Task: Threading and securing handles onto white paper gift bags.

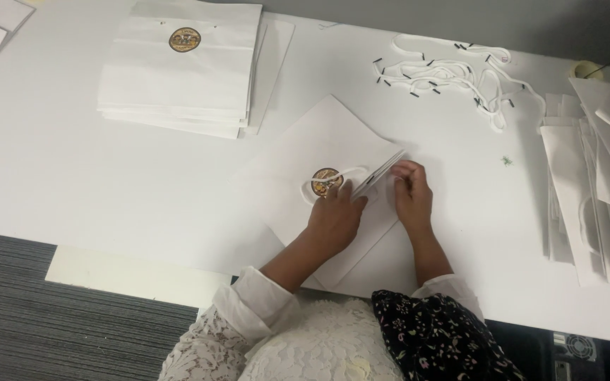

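1. The work in hand is a flat white paper bag (319, 152) lying at an angle near the middle of the white surface (51, 162), with a round gold sticker (326, 181) on its face.
2. The left hand (337, 215) rests on the bag just below the sticker, at about 6 o'clock from it, with a white cord loop (333, 178) curving over the sticker; its fingers lie fairly flat, pressing the paper, and I cannot tell whether they pinch the cord.
3. The right hand (411, 190) is at the bag's open edge, at 3 o'clock from the sticker, its fingers narrowed to a pinch on something small there, likely a cord end, though that is too small to confirm.
4. Judged done: a stack of stickered bags (181, 70) at 11 o'clock.
5. Judged left: a pile of flat white bags (594, 183) at 3 o'clock, and a heap of loose white cords with black tips (453, 74) at 1 o'clock.
6. The bag in hand seems partly finished, with one loop in place.
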